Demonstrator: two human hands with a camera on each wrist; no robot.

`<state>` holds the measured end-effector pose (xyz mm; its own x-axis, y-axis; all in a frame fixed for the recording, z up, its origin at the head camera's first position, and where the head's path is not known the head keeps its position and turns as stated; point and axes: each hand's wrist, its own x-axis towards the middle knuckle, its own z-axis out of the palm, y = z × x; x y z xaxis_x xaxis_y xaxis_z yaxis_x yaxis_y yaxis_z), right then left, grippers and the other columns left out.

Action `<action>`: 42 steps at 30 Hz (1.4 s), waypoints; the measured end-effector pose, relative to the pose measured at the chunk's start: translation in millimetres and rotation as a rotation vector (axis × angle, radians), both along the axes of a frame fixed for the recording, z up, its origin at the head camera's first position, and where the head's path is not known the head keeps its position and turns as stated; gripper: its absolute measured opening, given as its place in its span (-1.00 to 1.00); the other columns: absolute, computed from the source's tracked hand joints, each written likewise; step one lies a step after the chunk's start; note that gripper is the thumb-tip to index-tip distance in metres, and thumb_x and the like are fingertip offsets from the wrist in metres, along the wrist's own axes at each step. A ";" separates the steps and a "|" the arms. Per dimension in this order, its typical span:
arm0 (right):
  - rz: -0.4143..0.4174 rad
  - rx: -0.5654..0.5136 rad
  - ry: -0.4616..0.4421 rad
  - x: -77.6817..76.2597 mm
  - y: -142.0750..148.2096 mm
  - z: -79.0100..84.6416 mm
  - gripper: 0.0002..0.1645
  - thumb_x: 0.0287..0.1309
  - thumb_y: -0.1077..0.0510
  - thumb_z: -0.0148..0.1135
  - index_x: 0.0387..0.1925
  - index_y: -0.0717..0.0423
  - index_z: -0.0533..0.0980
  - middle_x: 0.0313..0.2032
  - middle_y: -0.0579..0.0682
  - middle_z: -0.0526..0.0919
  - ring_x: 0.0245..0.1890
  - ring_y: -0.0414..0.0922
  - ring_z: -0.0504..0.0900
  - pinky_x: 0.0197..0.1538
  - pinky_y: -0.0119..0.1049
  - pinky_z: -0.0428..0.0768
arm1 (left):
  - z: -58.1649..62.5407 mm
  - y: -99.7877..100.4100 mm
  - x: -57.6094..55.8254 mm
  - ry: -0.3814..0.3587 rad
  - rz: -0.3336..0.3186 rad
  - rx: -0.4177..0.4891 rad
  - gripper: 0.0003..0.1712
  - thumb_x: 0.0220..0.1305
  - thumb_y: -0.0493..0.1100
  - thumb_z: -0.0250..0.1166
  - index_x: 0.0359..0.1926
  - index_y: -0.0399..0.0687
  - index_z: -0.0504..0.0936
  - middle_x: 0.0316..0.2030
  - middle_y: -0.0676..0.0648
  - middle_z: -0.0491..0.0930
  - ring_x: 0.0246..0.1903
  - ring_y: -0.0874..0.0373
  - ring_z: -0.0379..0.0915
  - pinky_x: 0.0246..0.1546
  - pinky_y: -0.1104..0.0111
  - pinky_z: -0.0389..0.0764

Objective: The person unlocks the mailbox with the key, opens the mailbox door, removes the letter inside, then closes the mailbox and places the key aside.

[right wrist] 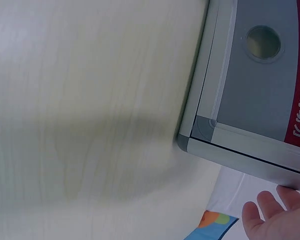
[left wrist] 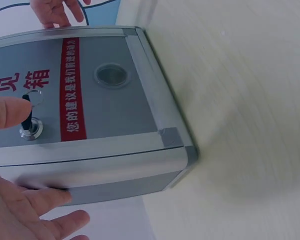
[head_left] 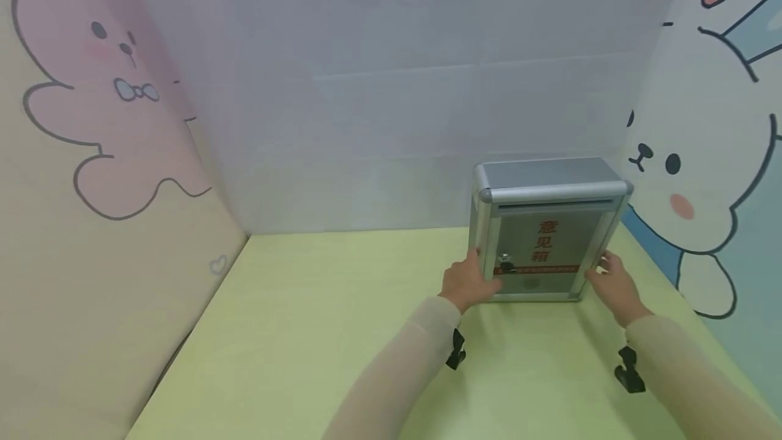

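A grey metal suggestion box [head_left: 537, 236] with red Chinese lettering stands upright on the table at the back right. My left hand [head_left: 469, 282] touches its left side, the thumb lying over the front by the lock. In the left wrist view, a key [left wrist: 27, 112] sits in that lock [left wrist: 31, 129], close to the thumb, and the fingers [left wrist: 45, 200] are fairly straight along the side. At the box's opposite side, my right hand [head_left: 616, 288] touches the edge with loosely bent fingertips; in the right wrist view its fingers [right wrist: 269, 205] are spread and partly out of frame.
The pale yellow table [head_left: 305, 331] meets a whitish back wall [head_left: 366, 107]. A side panel with a cartoon rabbit [head_left: 690, 175] rises close to the box on the right. Another panel with a pink cartoon figure [head_left: 122, 134] stands at left.
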<state>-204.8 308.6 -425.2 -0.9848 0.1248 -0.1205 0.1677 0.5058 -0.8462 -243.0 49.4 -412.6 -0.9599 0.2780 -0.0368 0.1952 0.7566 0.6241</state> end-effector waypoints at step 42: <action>0.222 0.340 0.158 12.4 -68.4 14.5 -0.66 0.33 0.06 0.01 -0.26 0.34 0.43 -0.30 0.23 0.64 -0.38 0.07 0.59 -0.41 -0.14 0.47 | -7.4 -130.3 23.3 0.373 -0.032 -0.136 -0.82 0.33 -0.19 0.18 -0.15 -0.22 0.47 -0.27 -0.15 0.69 -0.61 0.06 0.53 -0.52 0.32 0.47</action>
